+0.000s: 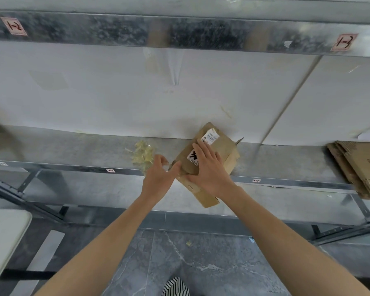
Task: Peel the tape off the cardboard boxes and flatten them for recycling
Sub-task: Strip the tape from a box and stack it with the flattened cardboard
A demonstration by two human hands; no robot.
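While box (pixel 220 146) sits on shelf (pixel 73 150) edge, not yet flat, your right hand (pixel 207 167) presses spread fingers on its top; left hand (pixel 158 178) curls at its left corner, tape grip unclear. Peeled tape wad (pixel 142 155) left of box; flattened cardboard (pixel 359 167) far right.

You face a grey metal shelf (pixel 73 150) backed by white boards (pixel 115 92); above it runs a metal beam (pixel 115 30) with two pink handwritten labels (pixel 13 26). Below you lies grey marbled floor (pixel 201 263), a white table (pixel 4 231) at your left
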